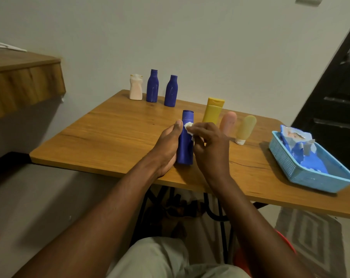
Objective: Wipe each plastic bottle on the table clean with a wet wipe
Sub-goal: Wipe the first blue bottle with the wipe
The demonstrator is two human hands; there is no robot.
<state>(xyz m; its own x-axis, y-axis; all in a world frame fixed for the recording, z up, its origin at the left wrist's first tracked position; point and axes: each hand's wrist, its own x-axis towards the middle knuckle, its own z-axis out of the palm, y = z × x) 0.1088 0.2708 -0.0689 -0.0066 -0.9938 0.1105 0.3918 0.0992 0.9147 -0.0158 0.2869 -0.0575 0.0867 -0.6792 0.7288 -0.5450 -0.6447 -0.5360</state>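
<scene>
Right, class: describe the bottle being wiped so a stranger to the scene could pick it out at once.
Find the wooden table. Near its front edge, the left hand holds a blue bottle while the right hand presses a white wipe against its upper part. The other two blue bottles stand untouched at the back, by the wall.

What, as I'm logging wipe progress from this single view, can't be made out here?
All in the head view:
The held blue bottle: left side and back covered by the left hand.
The wet wipe: mostly bunched under the right hand.
The pink tube: base behind the right hand.
The wipes pack in the basket: print blurred.
The far bottles: any dirt too small to see.
</scene>
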